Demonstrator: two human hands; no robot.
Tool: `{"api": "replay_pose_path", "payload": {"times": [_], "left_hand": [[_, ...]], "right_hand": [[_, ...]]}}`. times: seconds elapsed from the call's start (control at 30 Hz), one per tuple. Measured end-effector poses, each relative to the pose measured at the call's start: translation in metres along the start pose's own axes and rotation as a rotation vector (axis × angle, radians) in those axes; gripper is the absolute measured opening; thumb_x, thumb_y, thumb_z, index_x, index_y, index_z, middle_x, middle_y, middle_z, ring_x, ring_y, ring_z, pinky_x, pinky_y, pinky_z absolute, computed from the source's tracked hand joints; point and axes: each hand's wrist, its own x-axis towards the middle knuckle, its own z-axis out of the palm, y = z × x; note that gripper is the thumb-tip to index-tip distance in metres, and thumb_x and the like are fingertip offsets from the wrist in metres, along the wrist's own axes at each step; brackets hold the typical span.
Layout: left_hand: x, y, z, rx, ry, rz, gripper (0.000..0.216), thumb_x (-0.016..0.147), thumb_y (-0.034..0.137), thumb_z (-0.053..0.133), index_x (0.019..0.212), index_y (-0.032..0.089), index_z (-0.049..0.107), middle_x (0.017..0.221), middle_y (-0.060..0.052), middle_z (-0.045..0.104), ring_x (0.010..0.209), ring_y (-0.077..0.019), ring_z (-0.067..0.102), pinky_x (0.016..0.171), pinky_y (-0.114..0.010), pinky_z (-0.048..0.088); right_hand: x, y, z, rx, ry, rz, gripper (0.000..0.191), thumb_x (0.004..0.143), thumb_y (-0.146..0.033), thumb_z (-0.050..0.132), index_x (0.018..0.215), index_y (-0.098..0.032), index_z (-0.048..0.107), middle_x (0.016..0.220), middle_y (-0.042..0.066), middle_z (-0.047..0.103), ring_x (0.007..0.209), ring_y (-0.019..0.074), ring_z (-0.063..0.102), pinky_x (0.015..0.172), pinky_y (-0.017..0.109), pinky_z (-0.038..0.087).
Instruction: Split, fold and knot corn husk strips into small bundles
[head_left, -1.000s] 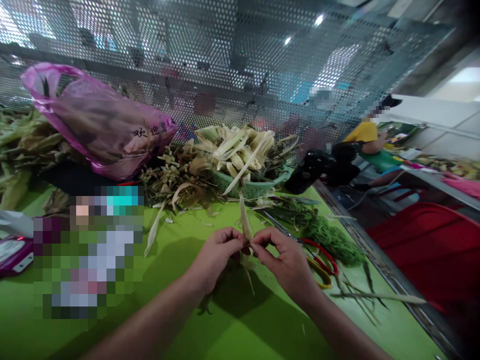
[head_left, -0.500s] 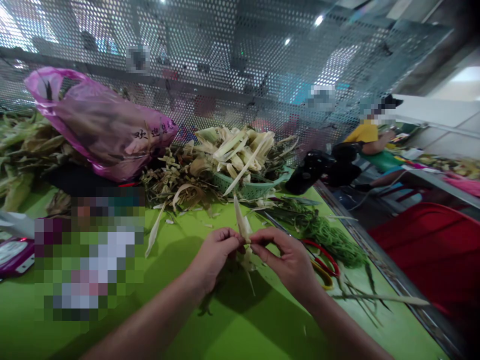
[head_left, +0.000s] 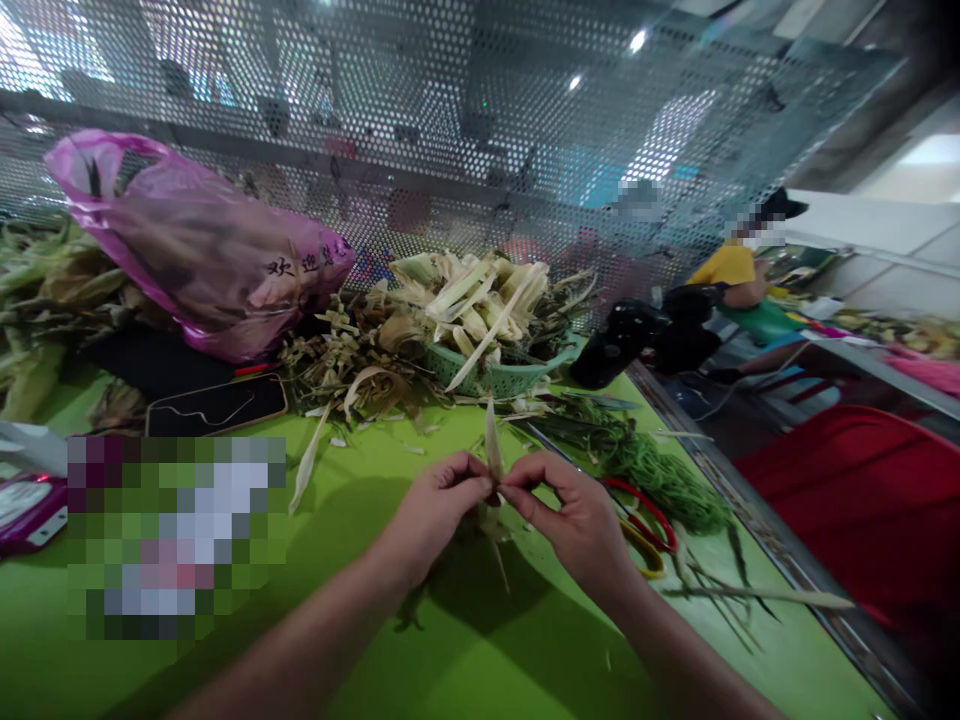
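Over the middle of the green table (head_left: 315, 640), both hands pinch one pale corn husk strip (head_left: 493, 440). Its pointed end stands up between them, while more husk hangs below the fingers. My left hand (head_left: 446, 510) is closed on it from the left, thumb against the curled fingers. My right hand (head_left: 574, 510) grips it from the right between thumb and forefinger. The exact spot where the fingertips meet is partly hidden. Just right of my right hand lie scissors with red and yellow handles (head_left: 651, 530). Beyond the hands sits a green basket (head_left: 502, 380) heaped with dried husks (head_left: 480, 300).
A pink plastic bag (head_left: 217, 250) stands at the back left by leafy husks (head_left: 37, 300) and a phone (head_left: 217, 405). Green string (head_left: 667, 470) lies along the right edge. A red chair (head_left: 855, 500) and a person in yellow (head_left: 727, 270) are to the right.
The husk's upright tip has shifted slightly right and stands straighter. My hands have stayed nearly in place, pinching it closer together.
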Motion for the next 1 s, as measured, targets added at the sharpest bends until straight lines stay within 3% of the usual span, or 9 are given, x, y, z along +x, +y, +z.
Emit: {"api": "replay_pose_path", "payload": {"times": [0.17,0.3,0.5,0.6,0.73,0.87,1.0], "left_hand": [[-0.002,0.004,0.003,0.241,-0.019,0.146,0.010,0.080,0.025,0.055,0.078,0.015,0.057,0.072,0.001,0.053,0.068,-0.0117,0.048,0.065,-0.023,0.037],[0.002,0.000,0.000,0.410,-0.016,0.261,0.012,0.083,0.024,0.050,0.080,0.016,0.059,0.080,-0.003,0.060,0.076,-0.0148,0.053,0.071,-0.026,0.040],[0.002,0.000,-0.005,0.726,0.056,0.385,0.014,0.083,0.021,0.050,0.075,0.018,0.062,0.075,-0.002,0.061,0.074,-0.0157,0.054,0.068,-0.026,0.037],[0.001,0.001,-0.003,0.601,0.103,0.293,0.013,0.082,0.025,0.053,0.077,0.017,0.062,0.073,-0.002,0.061,0.069,-0.0148,0.053,0.064,-0.026,0.038],[0.003,-0.001,0.001,0.366,0.073,0.162,0.013,0.078,0.028,0.060,0.080,0.015,0.060,0.074,-0.002,0.060,0.069,-0.0140,0.053,0.063,-0.025,0.040],[0.006,-0.004,0.001,0.285,0.098,0.162,0.013,0.077,0.028,0.061,0.078,0.014,0.059,0.072,-0.001,0.058,0.068,-0.0129,0.051,0.063,-0.024,0.039],[0.006,-0.004,0.000,0.221,0.089,0.142,0.013,0.078,0.027,0.060,0.077,0.014,0.057,0.069,0.001,0.054,0.064,-0.0110,0.048,0.061,-0.023,0.037]], "right_hand": [[0.001,0.002,0.001,0.096,0.013,0.131,0.010,0.079,-0.027,0.066,0.077,-0.018,0.061,0.071,0.000,0.060,0.067,0.0141,0.056,0.063,0.025,0.045],[0.003,0.007,0.001,0.241,-0.006,0.244,0.021,0.075,-0.031,0.069,0.091,-0.019,0.061,0.076,0.001,0.062,0.069,0.0150,0.057,0.062,0.026,0.047],[0.004,0.006,-0.002,0.042,-0.087,0.136,0.010,0.079,-0.027,0.065,0.077,-0.018,0.066,0.075,0.002,0.063,0.071,0.0161,0.058,0.068,0.028,0.045],[0.003,0.004,-0.003,0.041,-0.090,0.158,0.011,0.081,-0.028,0.062,0.079,-0.018,0.066,0.076,0.002,0.064,0.070,0.0159,0.057,0.065,0.027,0.045],[0.000,0.004,0.000,0.187,-0.047,0.278,0.016,0.082,-0.032,0.062,0.080,-0.017,0.063,0.071,0.000,0.061,0.066,0.0141,0.053,0.061,0.025,0.043],[-0.002,0.004,0.009,0.319,0.017,0.348,0.019,0.080,-0.035,0.064,0.077,-0.017,0.060,0.068,-0.001,0.057,0.061,0.0119,0.049,0.056,0.023,0.041],[0.004,0.004,0.005,0.293,-0.063,0.336,0.021,0.082,-0.037,0.061,0.083,-0.016,0.062,0.074,0.001,0.061,0.066,0.0138,0.054,0.061,0.025,0.045]]}}
